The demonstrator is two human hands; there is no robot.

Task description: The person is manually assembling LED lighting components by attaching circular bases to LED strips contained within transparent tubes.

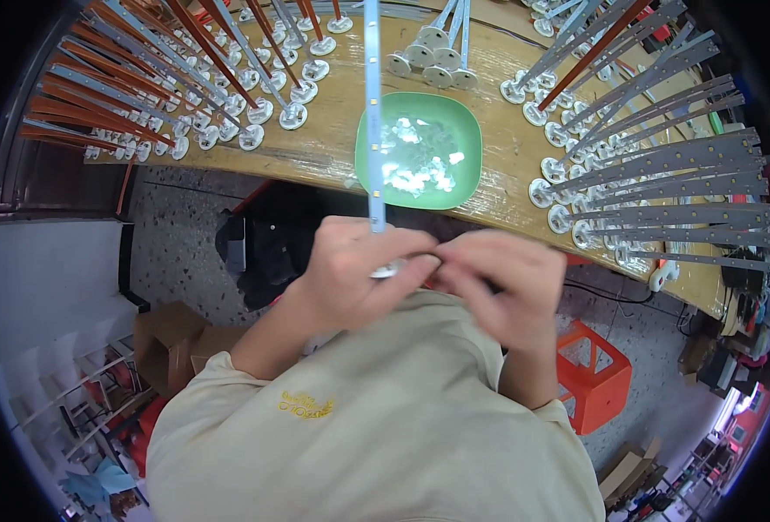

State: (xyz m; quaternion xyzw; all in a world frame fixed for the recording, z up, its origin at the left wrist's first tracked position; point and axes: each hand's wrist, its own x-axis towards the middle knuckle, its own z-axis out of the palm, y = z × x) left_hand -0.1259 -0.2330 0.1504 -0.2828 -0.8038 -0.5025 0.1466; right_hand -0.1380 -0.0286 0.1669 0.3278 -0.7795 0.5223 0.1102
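My left hand (350, 265) is closed round the lower end of an upright LED strip (373, 130), a narrow pale bar dotted with small square lights. Part of a white disc (386, 271) shows between its fingers, under the strip. My right hand (511, 283) meets the left fingertips, its own fingers pinched together and blurred by motion. What it grips there is too hidden to make out. Just beyond both hands, at the table's front edge, sits a green plastic bowl (474, 157) with small shiny clear-white pieces (427, 165) in it. The strip crosses in front of the bowl's left side.
Many strips on white round bases stand on the wooden table (332, 161), orange and grey at left, grey (681, 213) at right. Several lie with their discs (437, 56) behind the bowl. A red plastic stool (595, 378) is at my right, cardboard boxes (165, 339) at my left.
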